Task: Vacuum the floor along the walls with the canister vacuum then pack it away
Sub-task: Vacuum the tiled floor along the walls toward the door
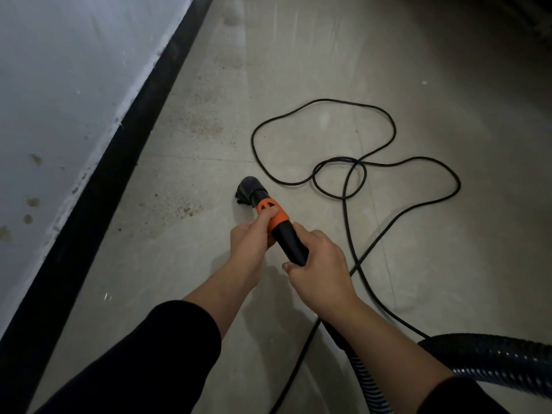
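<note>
1. Our left grip [251,239] curls round the orange collar [276,218]; our right grip [321,259] wraps the smooth black wand [291,245] behind it.
2. The rounded nozzle [249,189] appears to rest on the floor [298,70], near the black skirting [119,150] but apart from it.
3. Gritty dust [206,124] speckles the pale tiles ahead, so we judge the vacuuming unfinished and packing not begun.
4. A ribbed hose [493,358] and a loosely looped cord [325,100] lie to the right.
</note>
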